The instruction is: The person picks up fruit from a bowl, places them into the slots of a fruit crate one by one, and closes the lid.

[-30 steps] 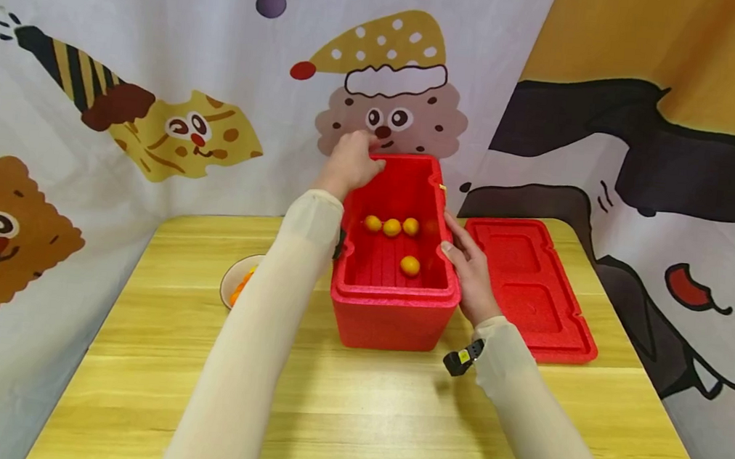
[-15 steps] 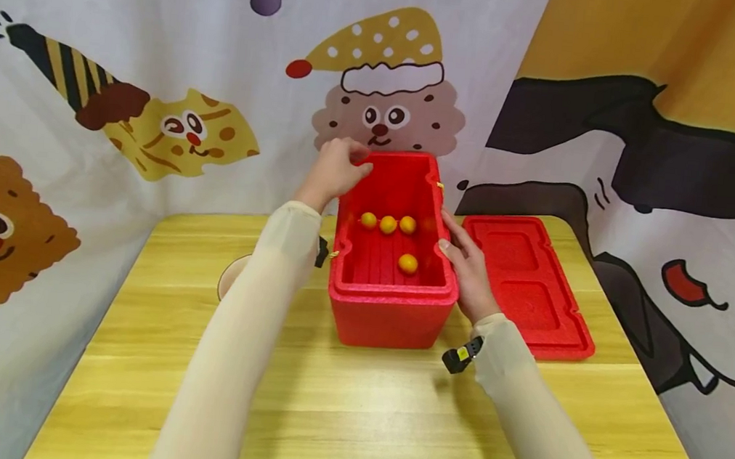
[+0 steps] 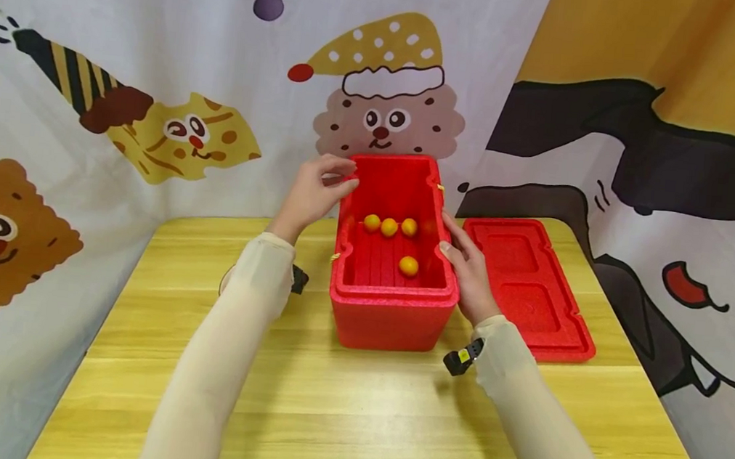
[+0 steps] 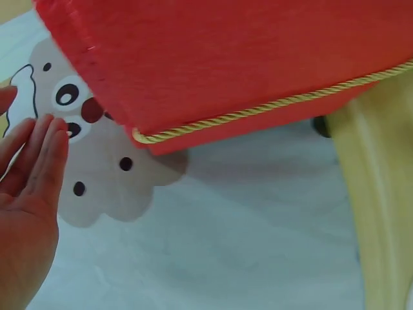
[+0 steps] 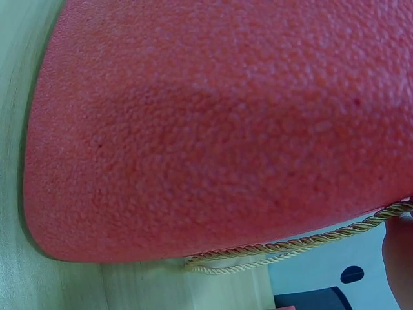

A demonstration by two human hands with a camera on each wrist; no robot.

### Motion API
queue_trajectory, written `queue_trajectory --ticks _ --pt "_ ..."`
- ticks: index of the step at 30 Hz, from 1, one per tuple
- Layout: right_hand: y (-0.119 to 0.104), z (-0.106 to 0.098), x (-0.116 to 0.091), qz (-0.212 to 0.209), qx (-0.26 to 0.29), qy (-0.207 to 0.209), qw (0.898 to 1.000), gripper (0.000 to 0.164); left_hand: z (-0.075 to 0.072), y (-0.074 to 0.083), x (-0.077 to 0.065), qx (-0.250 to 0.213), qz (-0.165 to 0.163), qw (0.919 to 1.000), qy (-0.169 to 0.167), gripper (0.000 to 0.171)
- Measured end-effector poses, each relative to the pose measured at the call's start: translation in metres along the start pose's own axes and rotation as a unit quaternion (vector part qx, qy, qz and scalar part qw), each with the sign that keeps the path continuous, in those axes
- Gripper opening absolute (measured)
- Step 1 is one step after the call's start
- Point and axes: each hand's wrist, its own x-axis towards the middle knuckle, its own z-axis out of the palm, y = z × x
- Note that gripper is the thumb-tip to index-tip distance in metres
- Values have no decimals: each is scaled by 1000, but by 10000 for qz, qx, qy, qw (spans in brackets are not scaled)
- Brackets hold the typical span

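The red foam box [image 3: 392, 325] stands on the counter [image 3: 364, 419], the empty left hand [image 3: 314, 192] loosely parted near its left rim, the right hand [image 3: 473, 277] lying straight-fingered against its right wall. Likely light, stiff yet dentable, the box suits palms on both long walls.

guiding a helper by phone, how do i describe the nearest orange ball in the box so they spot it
On the wood-grain table, find the deep red box left of the flat red lid. Inside, the orange ball lies on the bottom towards the near end. It sits alone, while the other three line up farther back.
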Motion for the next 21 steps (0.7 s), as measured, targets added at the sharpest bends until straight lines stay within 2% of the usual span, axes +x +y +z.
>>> queue_trajectory --ticks 4,10,12,16,21 --pt "0 1 0 13 10 31 10000 51 -5 -12 -15 -165 50 9998 128 29" --pt "1 2 4 -46 74 -79 9999 51 -16 -28 -35 -286 -164 9989 345 30" --pt "2 2 5 -74 78 -104 9999 51 -18 -27 -43 -357 -250 9984 362 29" --pt "2 1 3 -55 92 -63 9999 51 -18 -13 -60 -436 -347 9979 323 26" --pt "3 -2 1 -27 74 -40 10000 52 -16 -3 -77 -594 -311 9967 459 25"
